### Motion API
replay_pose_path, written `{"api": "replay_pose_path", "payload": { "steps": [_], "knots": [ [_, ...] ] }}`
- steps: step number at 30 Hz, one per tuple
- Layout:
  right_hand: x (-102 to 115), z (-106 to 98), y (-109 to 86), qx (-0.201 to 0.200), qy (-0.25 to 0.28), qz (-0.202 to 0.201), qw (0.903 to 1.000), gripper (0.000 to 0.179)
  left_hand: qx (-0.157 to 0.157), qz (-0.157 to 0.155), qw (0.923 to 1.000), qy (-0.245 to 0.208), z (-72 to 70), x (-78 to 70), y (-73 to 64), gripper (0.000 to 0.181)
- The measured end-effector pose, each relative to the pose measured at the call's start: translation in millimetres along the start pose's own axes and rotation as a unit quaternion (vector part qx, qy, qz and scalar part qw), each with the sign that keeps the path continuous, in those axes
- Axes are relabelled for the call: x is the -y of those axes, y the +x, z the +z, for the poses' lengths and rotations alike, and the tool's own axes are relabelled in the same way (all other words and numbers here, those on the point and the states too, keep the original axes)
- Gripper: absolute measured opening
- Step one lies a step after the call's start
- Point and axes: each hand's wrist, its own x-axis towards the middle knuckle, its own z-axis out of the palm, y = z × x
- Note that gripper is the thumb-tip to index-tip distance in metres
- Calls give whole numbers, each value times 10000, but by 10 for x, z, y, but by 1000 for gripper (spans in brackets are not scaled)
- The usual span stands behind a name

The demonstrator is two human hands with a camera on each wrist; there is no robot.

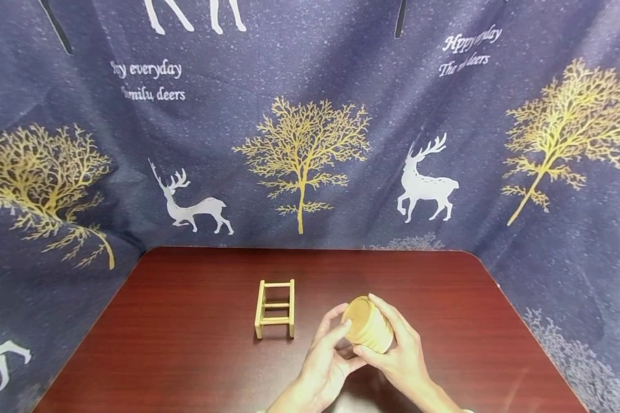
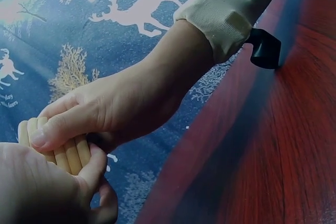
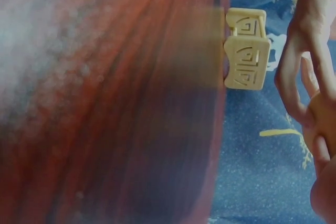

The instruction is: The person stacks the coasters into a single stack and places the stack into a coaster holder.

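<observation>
Both hands hold a stack of round, light wooden coasters [image 1: 376,328] above the right half of the table, tilted so that one flat face shows. My left hand [image 1: 322,364] grips it from the left, its thumb at the edge of that face. From the right, my right hand [image 1: 405,350] grips the stack's side between thumb and fingers. In the left wrist view the coasters [image 2: 67,156] show several rounded edges side by side, partly covered by the fingers. A small wooden rack [image 1: 275,321] with crossbars stands on the table left of the hands, touched by neither.
The reddish-brown table [image 1: 196,332] has rounded far corners. A dark blue cloth [image 1: 341,74] with deer and gold trees hangs behind it and at both sides. In the right wrist view the rack [image 3: 245,61] shows cut-out line patterns in its side panels.
</observation>
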Motion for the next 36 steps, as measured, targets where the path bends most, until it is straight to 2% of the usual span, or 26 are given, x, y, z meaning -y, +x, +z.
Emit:
{"api": "replay_pose_path", "payload": {
  "steps": [8,15,22,36],
  "knots": [
    [-4,-7,11,-87,81,11,9999,97,-29,-32,10000,-13,-13,35,3,36],
    [17,36,20,-237,305,-4,9993,101,-45,-57,9998,-173,-13,40,4,30],
    [-31,5,3,-356,484,-326,9977,100,177,-119,9997,119,-24,29,-11,36],
    [-106,-61,5,-180,720,-435,9963,99,468,-348,9948,839,-107,-85,76,31]
  ]
}}
